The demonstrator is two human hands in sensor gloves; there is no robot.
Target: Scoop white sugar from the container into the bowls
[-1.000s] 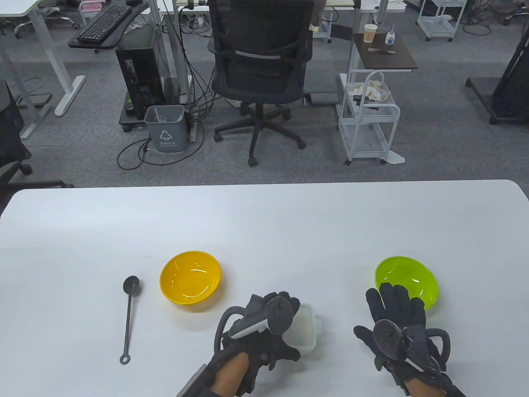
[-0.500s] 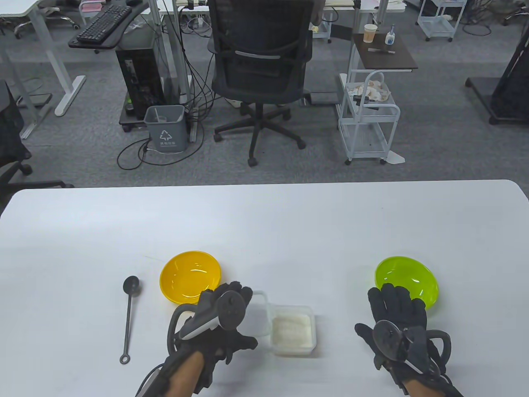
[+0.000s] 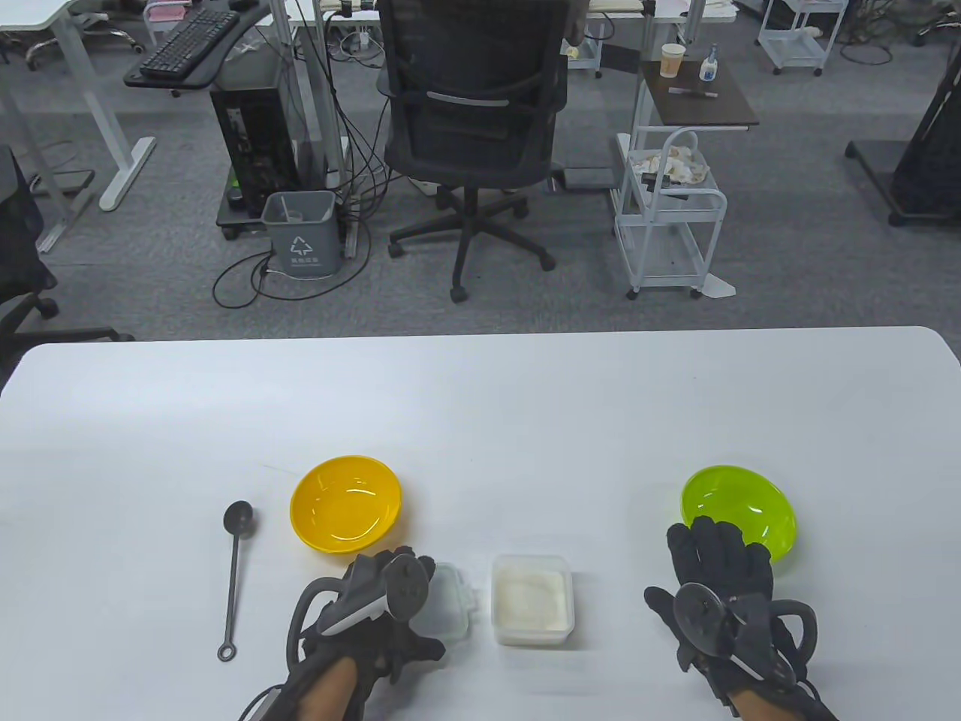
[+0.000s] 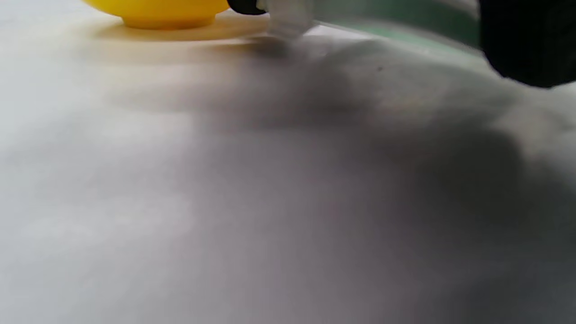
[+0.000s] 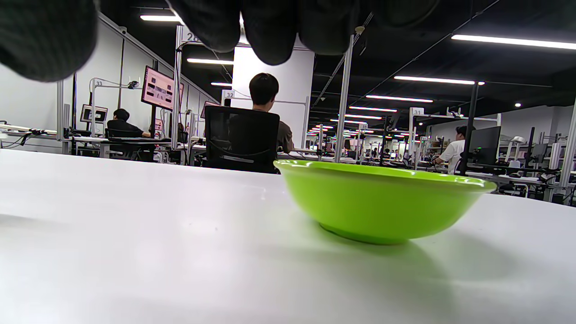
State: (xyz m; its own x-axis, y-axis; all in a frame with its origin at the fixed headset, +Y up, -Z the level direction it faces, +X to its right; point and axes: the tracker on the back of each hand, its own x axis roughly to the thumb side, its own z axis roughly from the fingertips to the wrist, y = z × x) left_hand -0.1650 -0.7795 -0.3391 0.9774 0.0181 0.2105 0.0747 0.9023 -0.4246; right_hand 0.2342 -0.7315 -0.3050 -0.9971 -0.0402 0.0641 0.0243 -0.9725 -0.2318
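sugar container open | lid half hidden under left hand

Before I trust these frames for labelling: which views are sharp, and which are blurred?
Table view: sharp, evenly lit, soft shadows beside the yellow bowl and sugar container. Left wrist view: heavily blurred; only the yellow bowl's base and a smeared clear lid are recognisable. Right wrist view: green bowl crisp, gloved fingers dark and unfocused.
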